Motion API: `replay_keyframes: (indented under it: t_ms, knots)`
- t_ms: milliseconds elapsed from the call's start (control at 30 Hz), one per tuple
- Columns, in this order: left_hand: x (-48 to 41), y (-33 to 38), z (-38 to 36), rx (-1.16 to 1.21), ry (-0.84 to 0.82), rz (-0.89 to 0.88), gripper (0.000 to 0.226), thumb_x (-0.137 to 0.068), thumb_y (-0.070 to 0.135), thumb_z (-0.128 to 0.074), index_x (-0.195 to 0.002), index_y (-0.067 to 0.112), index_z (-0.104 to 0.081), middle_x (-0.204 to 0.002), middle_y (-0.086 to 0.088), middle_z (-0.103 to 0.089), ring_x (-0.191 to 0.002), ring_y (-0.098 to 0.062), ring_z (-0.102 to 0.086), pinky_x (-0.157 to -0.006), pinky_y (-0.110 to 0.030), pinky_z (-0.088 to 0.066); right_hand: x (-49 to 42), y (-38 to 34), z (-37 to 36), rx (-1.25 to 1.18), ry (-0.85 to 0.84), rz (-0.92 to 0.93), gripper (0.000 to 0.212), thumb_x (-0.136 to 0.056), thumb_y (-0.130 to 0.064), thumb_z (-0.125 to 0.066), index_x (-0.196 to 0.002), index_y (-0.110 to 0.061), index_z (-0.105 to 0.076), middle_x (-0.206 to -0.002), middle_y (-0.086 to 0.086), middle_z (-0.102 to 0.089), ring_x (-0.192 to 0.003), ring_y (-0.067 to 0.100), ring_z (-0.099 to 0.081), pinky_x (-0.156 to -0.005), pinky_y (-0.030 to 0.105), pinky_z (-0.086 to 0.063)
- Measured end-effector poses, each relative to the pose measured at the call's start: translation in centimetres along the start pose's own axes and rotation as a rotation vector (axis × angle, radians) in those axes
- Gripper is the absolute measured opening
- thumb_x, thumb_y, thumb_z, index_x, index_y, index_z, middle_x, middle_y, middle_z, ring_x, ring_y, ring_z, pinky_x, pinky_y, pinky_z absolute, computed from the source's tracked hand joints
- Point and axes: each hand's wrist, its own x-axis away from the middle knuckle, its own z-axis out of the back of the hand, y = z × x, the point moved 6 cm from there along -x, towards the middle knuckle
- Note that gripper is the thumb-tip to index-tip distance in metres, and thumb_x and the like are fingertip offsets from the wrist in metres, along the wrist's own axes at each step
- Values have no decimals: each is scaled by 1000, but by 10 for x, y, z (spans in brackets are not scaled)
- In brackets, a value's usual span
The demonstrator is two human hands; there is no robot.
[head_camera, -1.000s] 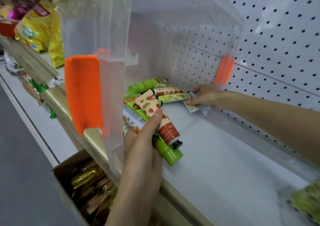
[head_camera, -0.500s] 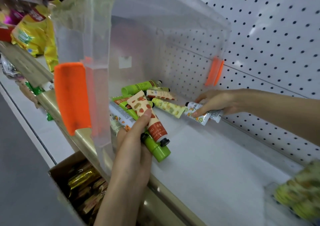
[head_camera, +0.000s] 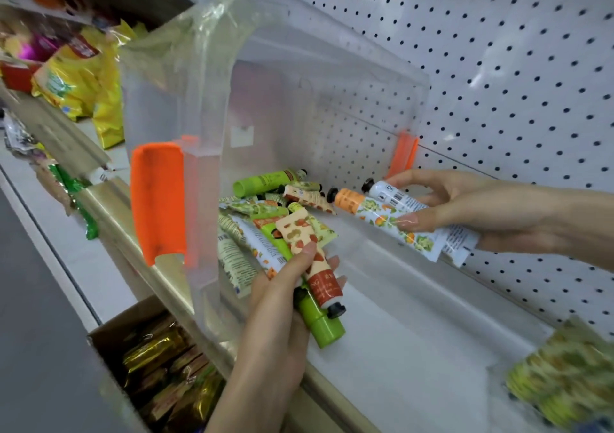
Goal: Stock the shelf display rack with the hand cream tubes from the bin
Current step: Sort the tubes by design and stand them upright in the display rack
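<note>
On the shelf [head_camera: 415, 333], in the mouth of the tipped clear bin [head_camera: 332, 63]: loose tubes [head_camera: 275, 183] heaped on the bin's lower wall, toward the back. At the bin's front rim the left hand [head_camera: 275, 303] grips a bundle [head_camera: 324, 286] of several tubes, thumb pressed across the cream-and-red one. A green cap end juts past the fingers over the shelf. Opposite, the right hand [head_camera: 465, 213] pinches two tubes [head_camera: 395, 219] between thumb and fingers, caps toward the heap, crimped ends toward the pegboard [head_camera: 515, 66]. That pair is apart from both heap and bundle.

Edges: bin lies on its side, mouth facing right. Near latch [head_camera: 157, 200], orange, overhangs the shelf's gold lip [head_camera: 126, 213]; far latch [head_camera: 402, 153] sits near the pegboard. Bare white shelf runs right from the bin mouth, between lip and pegboard, as far as a blurred green-yellow pack [head_camera: 564, 379]. Below the lip, an open box [head_camera: 109, 339] of gold wrappers. Yellow bags [head_camera: 79, 80] beyond the bin, left.

Against half a second back: right hand has lifted its pair away from the heap; then the pair lay low by the shelf. Left hand's bundle unchanged.
</note>
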Motion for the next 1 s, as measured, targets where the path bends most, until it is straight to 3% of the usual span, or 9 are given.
replay_keyframes:
  t_ms: [100, 200, 300, 533, 700, 833, 933, 1000]
  knots:
    - [1, -2, -5, 77, -42, 23, 71, -56, 24, -77, -123, 9, -54, -102, -14, -74, -91, -28, -72, -70, -45, -60, -1, 10, -27, -85, 38, 36, 69, -56, -17, -78, -119, -26, -53, -101, 8, -73, -84, 23, -71, -72, 34, -60]
    - [0, -1, -6, 67, -69, 3, 70, -60, 27, -78, -125, 17, -57, -109, -9, -73, -97, -25, -71, -82, -45, -58, -5, 17, -53, -151, 34, 75, 64, -60, -16, -78, -118, -26, -51, -99, 6, -74, -84, 22, -72, -64, 30, -59]
    - [1, 0, -3, 23, -66, 1, 68, -64, 29, -79, -127, 19, -56, -111, -8, -72, -101, -26, -69, -92, -45, -52, -11, 18, -62, -122, 20, 88, 63, -66, -17, -77, -120, -27, -47, -104, 3, -73, -90, 24, -71, -71, 32, -59]
    - [4, 5, -3, -86, -76, -58, 50, -57, 27, -77, -105, 15, -69, -96, -9, -76, -85, -25, -73, -74, -40, -60, -14, 14, -71, 22, 74, 189, 54, -75, -9, -75, -118, -32, -51, -109, 9, -66, -91, 26, -71, -82, 39, -58]
    - [4, 7, -6, -151, -102, -80, 53, -56, 30, -78, -106, 15, -70, -99, -11, -75, -88, -27, -73, -74, -40, -60, -11, 10, -72, 46, 106, 262, 55, -74, -7, -76, -115, -36, -54, -108, 11, -61, -89, 24, -70, -75, 28, -58]
    - [6, 3, -11, -164, -137, -54, 35, -61, 28, -77, -94, 17, -75, -95, -11, -76, -83, -26, -74, -63, -34, -59, -2, 11, -69, 0, 108, 259, 52, -71, -11, -76, -113, -36, -59, -105, 11, -64, -87, 23, -71, -72, 24, -57]
    - [12, 1, -20, -147, -163, -36, 36, -62, 27, -75, -97, 17, -73, -93, -10, -76, -78, -23, -74, -56, -30, -57, 12, 11, -65, -45, 116, 258, 47, -68, -18, -75, -111, -36, -64, -104, 10, -69, -90, 22, -71, -78, 26, -57]
    - [18, 0, -28, -142, -167, -25, 35, -59, 28, -75, -93, 17, -74, -89, -9, -76, -73, -21, -74, -53, -28, -55, 24, 11, -61, -65, 131, 254, 39, -76, -15, -72, -111, -33, -66, -102, 8, -71, -89, 18, -71, -74, 20, -56]
